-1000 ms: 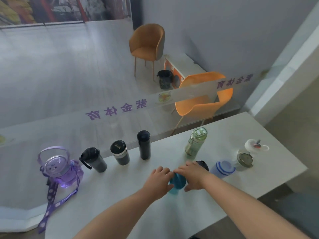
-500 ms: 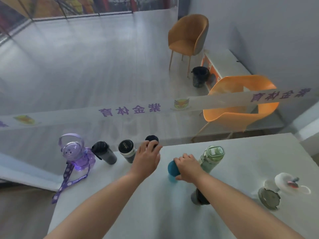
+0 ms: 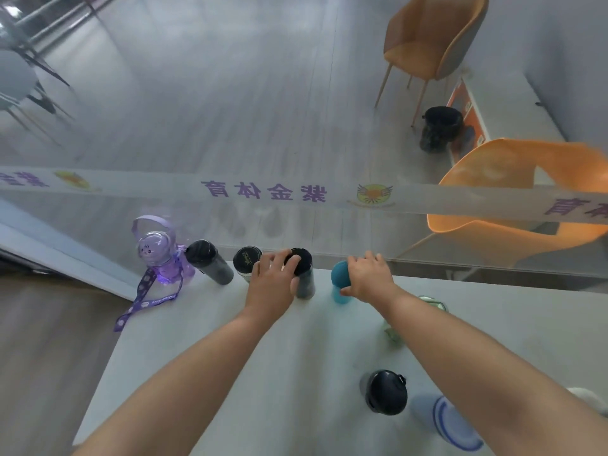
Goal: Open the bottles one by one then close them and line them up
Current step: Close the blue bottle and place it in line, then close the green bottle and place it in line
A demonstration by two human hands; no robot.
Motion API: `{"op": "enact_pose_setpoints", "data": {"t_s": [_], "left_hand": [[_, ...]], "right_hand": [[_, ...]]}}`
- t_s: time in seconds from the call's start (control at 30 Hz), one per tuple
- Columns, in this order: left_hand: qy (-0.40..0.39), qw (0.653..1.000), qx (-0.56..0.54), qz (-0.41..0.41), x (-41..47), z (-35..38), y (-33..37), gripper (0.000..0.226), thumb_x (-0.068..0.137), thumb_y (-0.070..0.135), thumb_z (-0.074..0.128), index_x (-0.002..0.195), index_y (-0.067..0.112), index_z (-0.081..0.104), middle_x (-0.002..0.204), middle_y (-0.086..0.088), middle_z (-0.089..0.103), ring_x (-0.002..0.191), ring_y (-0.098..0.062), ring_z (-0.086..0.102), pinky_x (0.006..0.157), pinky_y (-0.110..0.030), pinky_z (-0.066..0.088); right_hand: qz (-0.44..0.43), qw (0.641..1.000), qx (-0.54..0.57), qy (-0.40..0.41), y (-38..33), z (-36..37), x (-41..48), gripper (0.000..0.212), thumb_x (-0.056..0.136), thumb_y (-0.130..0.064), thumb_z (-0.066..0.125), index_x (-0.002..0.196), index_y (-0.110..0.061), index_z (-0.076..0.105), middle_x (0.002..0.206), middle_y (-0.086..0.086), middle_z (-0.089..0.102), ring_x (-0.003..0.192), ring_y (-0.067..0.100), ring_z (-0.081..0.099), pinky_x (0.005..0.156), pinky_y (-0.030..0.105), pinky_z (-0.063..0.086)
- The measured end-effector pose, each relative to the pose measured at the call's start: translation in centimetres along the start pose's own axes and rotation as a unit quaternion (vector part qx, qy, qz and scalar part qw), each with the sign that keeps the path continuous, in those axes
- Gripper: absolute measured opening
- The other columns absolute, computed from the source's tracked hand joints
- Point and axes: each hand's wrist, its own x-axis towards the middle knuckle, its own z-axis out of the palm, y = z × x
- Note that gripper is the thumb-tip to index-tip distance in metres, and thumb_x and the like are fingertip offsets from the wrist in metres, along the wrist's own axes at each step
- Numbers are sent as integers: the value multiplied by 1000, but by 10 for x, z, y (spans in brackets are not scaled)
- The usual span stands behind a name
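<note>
Head view: teal bottle [image 3: 340, 274] upright near far edge of table [image 3: 230, 357], just beside black flask [image 3: 304, 285], gripped round its body by right hand [image 3: 368, 278]. Left hand [image 3: 269, 284] curled over flask's cap. Probably rigid, smooth, light; best held mid-body, below cap.

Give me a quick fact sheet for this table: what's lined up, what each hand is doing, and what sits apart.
Surface: white table
Row along far edge, left to right: purple bear bottle, dark grey bottle, black-lidded tumbler, tall black bottle, teal bottle
Left hand: grips the tall black bottle near its cap
Right hand: holds the teal bottle
Apart from the row: green bottle, partly hidden by the right arm; black-capped bottle; blue-striped bottle
</note>
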Motion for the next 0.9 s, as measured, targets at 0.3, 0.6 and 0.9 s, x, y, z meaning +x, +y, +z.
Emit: {"op": "enact_pose_setpoints", "data": {"t_s": [0.3, 0.6, 0.9], "left_hand": [[-3, 1000, -8, -2, -1, -2, 2, 52, 81, 32, 74, 128, 21, 53, 134, -6, 52, 113, -33, 45, 90, -45, 44], [41, 978, -79, 191, -3, -11, 45, 36, 90, 31, 63, 123, 18, 56, 128, -3, 54, 112, -27, 45, 94, -40, 41], [-91, 920, -103, 367, -39, 0, 100, 41, 97, 53, 42, 127, 26, 51, 127, 5, 53, 114, -19, 42, 101, -36, 39]], "right_hand": [[3, 1000, -4, -24, 3, -5, -2, 87, 74, -75, 63, 138, -19, 45, 129, 6, 61, 117, 28, 48, 96, 41, 35], [51, 998, 19, -33, 50, -53, -52, 79, 85, -74, 50, 146, -24, 42, 142, 8, 55, 132, 33, 45, 108, 49, 34], [141, 984, 96, -51, 83, -41, -155, 80, 83, -70, 58, 150, -36, 34, 150, 2, 48, 136, 29, 42, 110, 46, 34]]}}
